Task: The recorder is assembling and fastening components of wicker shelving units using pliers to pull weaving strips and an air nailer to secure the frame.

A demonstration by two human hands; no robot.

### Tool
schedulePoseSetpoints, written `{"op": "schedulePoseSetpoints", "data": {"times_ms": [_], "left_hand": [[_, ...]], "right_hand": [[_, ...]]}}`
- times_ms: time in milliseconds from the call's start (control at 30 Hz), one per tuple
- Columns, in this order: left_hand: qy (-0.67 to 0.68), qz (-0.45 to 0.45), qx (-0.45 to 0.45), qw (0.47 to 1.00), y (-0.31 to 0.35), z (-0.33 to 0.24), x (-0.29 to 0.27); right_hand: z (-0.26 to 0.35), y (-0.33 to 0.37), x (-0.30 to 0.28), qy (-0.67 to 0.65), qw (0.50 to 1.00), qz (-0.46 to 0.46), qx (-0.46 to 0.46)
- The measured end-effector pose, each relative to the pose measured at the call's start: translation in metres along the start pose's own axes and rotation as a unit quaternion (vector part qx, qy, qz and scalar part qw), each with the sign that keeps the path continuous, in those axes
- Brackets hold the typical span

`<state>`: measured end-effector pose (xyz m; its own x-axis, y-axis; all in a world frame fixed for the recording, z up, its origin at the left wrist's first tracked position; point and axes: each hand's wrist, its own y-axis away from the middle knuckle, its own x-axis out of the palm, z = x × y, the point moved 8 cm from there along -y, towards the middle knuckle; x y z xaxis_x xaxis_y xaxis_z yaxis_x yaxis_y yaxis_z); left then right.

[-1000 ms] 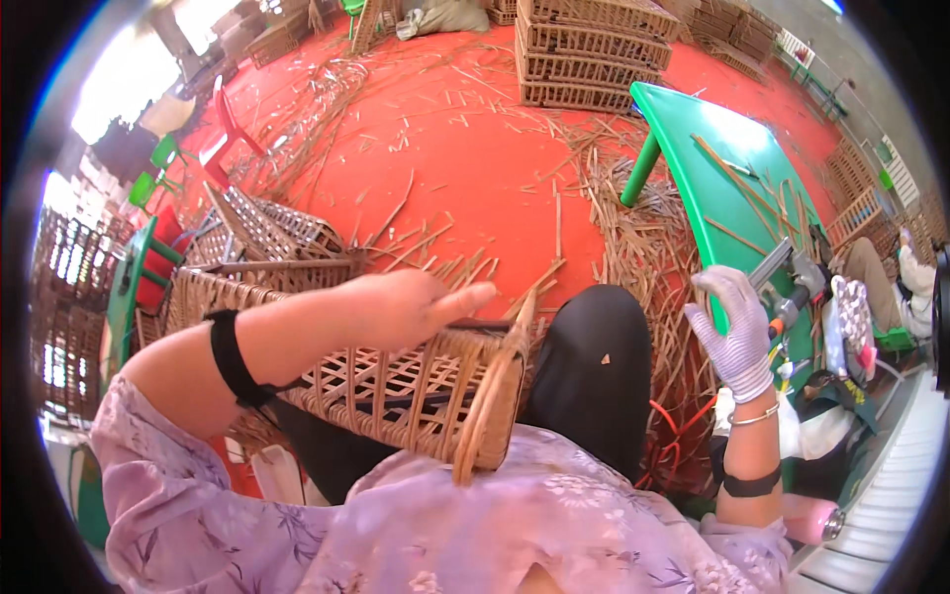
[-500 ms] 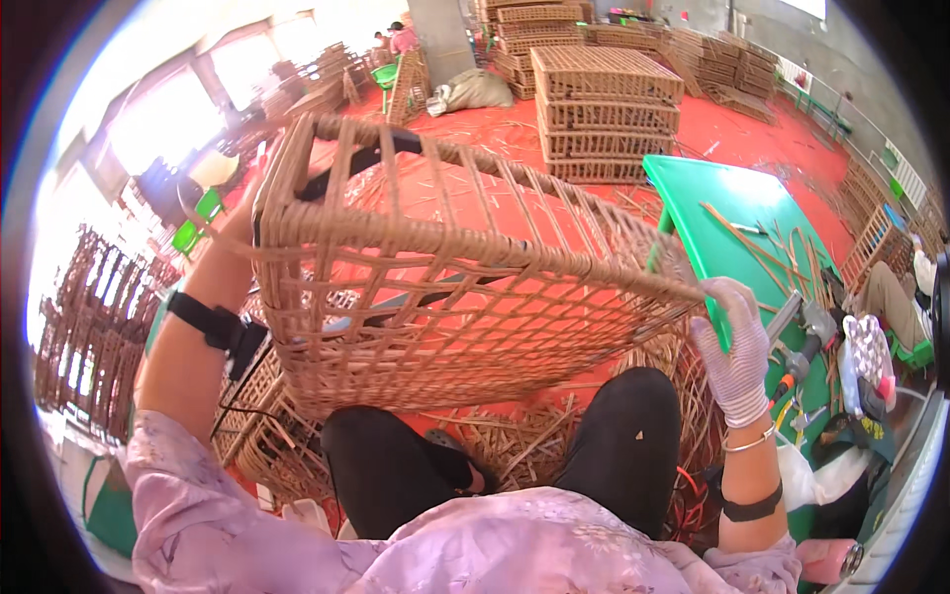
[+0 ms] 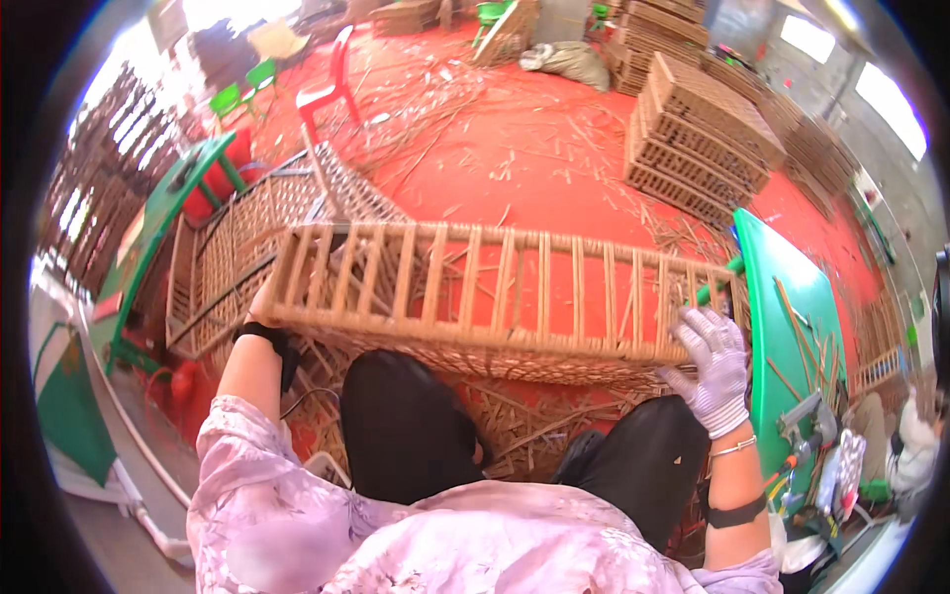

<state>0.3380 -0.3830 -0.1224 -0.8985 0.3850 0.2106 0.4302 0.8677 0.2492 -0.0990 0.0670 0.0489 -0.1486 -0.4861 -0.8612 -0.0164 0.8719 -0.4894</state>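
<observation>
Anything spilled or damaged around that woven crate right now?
Loose strip scraps lie crisscrossed on the red floor below and beyond the woven crate, looking scattered rather than gathered. No damage to the crate stands out, though its far side is partly hidden.

Looks like a wicker workshop I'm standing in: long tan slatted wicker basket (image 3: 465,332) up front, brown woven crates (image 3: 693,139) stacked behind, thin tan strips (image 3: 534,428) littering the bright red floor (image 3: 569,134), green counter (image 3: 777,255) beside.

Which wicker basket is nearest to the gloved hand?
The long wicker basket across the middle: the gloved right hand is at its right end; the left basket and stacked baskets are farther.
</observation>
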Motion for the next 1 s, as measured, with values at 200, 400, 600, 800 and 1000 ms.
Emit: {"op": "schedulePoseSetpoints", "data": {"times_ms": [200, 400, 600, 800, 1000], "left_hand": [[0.081, -0.127, 0.008, 0.989, 0.033, 0.123, -0.123], [-0.089, -0.256, 0.141, 0.952, 0.123, 0.061, -0.045], [-0.278, -0.337, 0.409, 0.801, 0.193, -0.058, 0.012], [-0.309, -0.247, 0.449, 0.801, 0.197, -0.077, 0.065], [-0.417, -0.096, 0.493, 0.758, 0.194, -0.095, 0.138]], "right_hand": [[0.011, -0.039, 0.021, -0.004, 1.000, 0.004, 0.019], [-0.008, -0.014, 0.033, 0.027, 0.997, 0.037, 0.067], [-0.005, -0.003, 0.015, 0.021, 0.998, 0.003, 0.058], [-0.058, 0.028, -0.011, 0.021, 0.995, 0.043, 0.090], [-0.077, 0.034, -0.012, 0.071, 0.985, 0.120, 0.100]]}}
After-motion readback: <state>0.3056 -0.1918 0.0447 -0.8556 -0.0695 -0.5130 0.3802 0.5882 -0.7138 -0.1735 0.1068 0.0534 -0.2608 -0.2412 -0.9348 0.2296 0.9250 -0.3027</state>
